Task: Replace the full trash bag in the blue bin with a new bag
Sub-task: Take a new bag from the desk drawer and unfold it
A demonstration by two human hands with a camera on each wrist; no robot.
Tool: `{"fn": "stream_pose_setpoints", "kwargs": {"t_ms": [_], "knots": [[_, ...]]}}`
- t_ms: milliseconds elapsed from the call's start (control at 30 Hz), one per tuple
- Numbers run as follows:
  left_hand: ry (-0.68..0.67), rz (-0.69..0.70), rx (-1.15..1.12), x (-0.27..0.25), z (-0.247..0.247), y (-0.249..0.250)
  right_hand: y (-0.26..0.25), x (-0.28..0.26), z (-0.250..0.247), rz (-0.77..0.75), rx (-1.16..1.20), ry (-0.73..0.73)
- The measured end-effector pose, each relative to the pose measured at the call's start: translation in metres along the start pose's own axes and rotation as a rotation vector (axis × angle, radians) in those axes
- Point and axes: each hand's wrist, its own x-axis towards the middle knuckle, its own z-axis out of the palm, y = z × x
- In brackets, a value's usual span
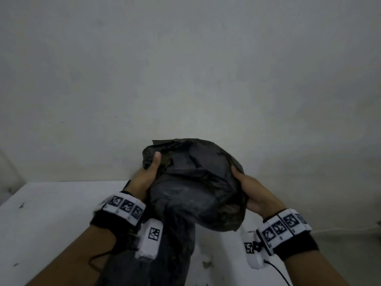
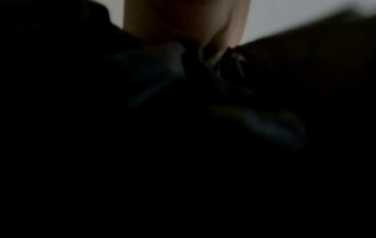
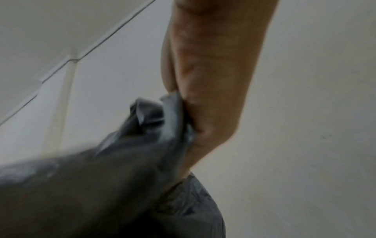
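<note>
A black plastic trash bag [image 1: 195,182] is held up in front of me, its crumpled mouth spread between both hands and its lower part hanging down. My left hand [image 1: 148,172] grips the bag's left edge with the thumb on top. My right hand [image 1: 245,182] grips the right edge, fingers tucked behind the plastic. In the right wrist view the right hand [image 3: 203,96] pinches bunched grey-black bag film [image 3: 154,122]. The left wrist view is almost wholly dark bag [image 2: 183,128], with a bit of the left hand [image 2: 183,19] at the top. No blue bin shows.
A plain pale wall [image 1: 185,69] fills the background. A white flat surface [image 1: 51,213] with small dark specks lies below on the left. A thin black cable [image 1: 280,273] trails from the right wrist camera.
</note>
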Motion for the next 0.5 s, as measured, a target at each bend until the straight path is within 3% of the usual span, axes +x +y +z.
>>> {"fn": "stream_pose_setpoints", "kwargs": {"t_ms": [133,200,400,500], "knots": [[0.068,-0.085,0.052,0.011,-0.056,-0.008,-0.019,-0.008,0.001,-0.023,0.212,-0.021],[0.03,-0.125,-0.005,0.018,-0.081,-0.015,-0.029,-0.008,0.003,-0.056,0.148,-0.023],[-0.16,-0.005,-0.266,0.002,-0.124,-0.011,-0.034,0.0,0.015,0.115,-0.471,-0.163],[-0.182,0.075,-0.288,-0.001,-0.139,-0.017,-0.034,-0.003,0.019,0.091,-0.782,-0.223]]}}
